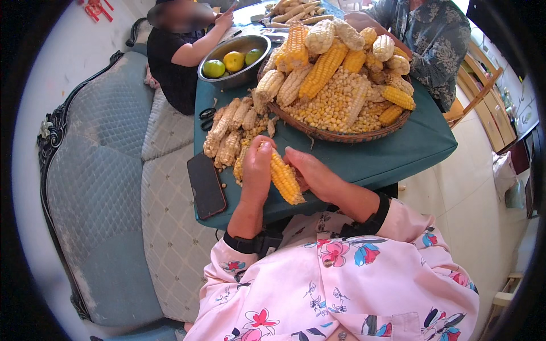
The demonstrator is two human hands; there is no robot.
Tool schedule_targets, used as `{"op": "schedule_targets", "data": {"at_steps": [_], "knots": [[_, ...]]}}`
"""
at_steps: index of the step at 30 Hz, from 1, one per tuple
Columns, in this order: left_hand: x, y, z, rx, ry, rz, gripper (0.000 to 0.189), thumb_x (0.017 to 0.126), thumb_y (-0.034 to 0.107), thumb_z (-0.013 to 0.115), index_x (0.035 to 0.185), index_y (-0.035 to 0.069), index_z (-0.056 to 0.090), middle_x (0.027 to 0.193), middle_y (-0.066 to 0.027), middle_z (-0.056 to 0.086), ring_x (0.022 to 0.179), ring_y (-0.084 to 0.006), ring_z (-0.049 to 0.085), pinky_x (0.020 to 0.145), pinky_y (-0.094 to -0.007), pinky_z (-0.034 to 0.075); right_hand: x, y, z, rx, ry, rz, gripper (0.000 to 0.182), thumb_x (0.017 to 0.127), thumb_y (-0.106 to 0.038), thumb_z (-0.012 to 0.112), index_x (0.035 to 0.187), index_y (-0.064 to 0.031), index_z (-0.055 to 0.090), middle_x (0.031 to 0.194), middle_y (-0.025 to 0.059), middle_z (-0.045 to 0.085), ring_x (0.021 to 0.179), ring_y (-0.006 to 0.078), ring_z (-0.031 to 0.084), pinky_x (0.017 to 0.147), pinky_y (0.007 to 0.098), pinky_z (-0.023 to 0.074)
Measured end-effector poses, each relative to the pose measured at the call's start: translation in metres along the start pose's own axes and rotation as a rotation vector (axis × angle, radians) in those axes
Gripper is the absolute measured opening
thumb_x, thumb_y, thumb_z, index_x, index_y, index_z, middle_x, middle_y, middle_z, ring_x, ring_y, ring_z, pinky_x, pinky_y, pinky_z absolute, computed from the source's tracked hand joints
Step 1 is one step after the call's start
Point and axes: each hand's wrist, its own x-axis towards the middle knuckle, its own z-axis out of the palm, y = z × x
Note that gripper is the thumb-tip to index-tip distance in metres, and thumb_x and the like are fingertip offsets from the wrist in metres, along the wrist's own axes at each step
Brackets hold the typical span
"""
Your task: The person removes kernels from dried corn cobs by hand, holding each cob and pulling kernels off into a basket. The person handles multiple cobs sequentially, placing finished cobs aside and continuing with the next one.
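A yellow corn cob (286, 179), kernels still on much of it, is held over the near edge of the table. My left hand (258, 166) wraps the cob's upper end, thumb on top. Against its right side is my right hand (313, 172), whose fingertips are partly hidden behind the cob. Stripped corn cobs (228, 132) lie heaped just beyond my left hand, with loose kernels around them. Farther off, a woven basket (341, 137) holds loose corn kernels (326, 104) and a pile of yellow and whitish ears (324, 70).
A smartphone (207, 185) lies at the table's left edge, black-handled scissors (207, 118) beyond it. A metal bowl (234, 80) holds citrus fruit. The green-covered table (422, 145) has a person on each far side. More cobs (294, 10) lie at the back; a sofa (98, 170) stands left.
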Motion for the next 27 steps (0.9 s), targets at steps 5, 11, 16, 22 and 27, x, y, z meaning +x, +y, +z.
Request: {"op": "schedule_targets", "data": {"at_steps": [5, 11, 16, 22, 27], "knots": [[0.001, -0.006, -0.002, 0.013, 0.036, 0.032, 0.020, 0.084, 0.022, 0.040, 0.080, 0.004, 0.049, 0.068, 0.0002, 0.041, 0.064, -0.0091, 0.038, 0.059, -0.0240, 0.033, -0.002, 0.005, 0.001, -0.213, 0.023, -0.178, 0.027, 0.090, -0.032, 0.040, 0.083, -0.0080, 0.051, 0.071, 0.0024, 0.049, 0.052, 0.0089, 0.042, 0.045, 0.0226, 0.0353], [-0.005, 0.010, 0.004, 0.320, -0.001, 0.149, 0.019, 0.083, 0.021, 0.040, 0.083, 0.005, 0.051, 0.068, 0.0000, 0.044, 0.062, -0.0103, 0.042, 0.057, -0.0248, 0.034, 0.009, 0.012, 0.000, -0.166, 0.106, -0.246, 0.031, 0.090, -0.032, 0.036, 0.077, -0.0074, 0.049, 0.067, 0.0043, 0.049, 0.049, 0.0109, 0.041, 0.042, 0.0242, 0.0335], [-0.007, 0.019, -0.015, -0.084, 0.030, 0.009, 0.018, 0.082, 0.020, 0.039, 0.083, 0.006, 0.050, 0.068, 0.0008, 0.043, 0.060, -0.0082, 0.040, 0.056, -0.0227, 0.033, 0.007, -0.007, -0.023, 0.364, -0.150, 0.147, 0.030, 0.091, -0.031, 0.035, 0.082, -0.0071, 0.051, 0.069, 0.0017, 0.047, 0.043, 0.0034, 0.027, 0.039, 0.0179, 0.0232], [-0.013, 0.010, -0.032, -0.295, 0.088, -0.029, 0.022, 0.082, 0.026, 0.038, 0.083, 0.007, 0.049, 0.071, -0.0003, 0.040, 0.062, -0.0063, 0.039, 0.056, -0.0204, 0.032, 0.005, -0.016, -0.028, -0.831, -0.065, -0.402, 0.016, 0.085, -0.023, 0.050, 0.085, -0.0071, 0.051, 0.070, 0.0062, 0.054, 0.056, 0.0163, 0.049, 0.049, 0.0298, 0.0381], [-0.020, 0.009, -0.031, -0.353, 0.101, -0.140, 0.023, 0.081, 0.027, 0.038, 0.083, 0.007, 0.048, 0.070, -0.0002, 0.040, 0.062, -0.0068, 0.039, 0.055, -0.0210, 0.032, 0.004, -0.005, -0.021, -1.471, -0.017, -0.493, 0.018, 0.079, -0.022, 0.057, 0.084, -0.0072, 0.049, 0.075, 0.0111, 0.056, 0.073, 0.0303, 0.057, 0.059, 0.0391, 0.0438]]}}
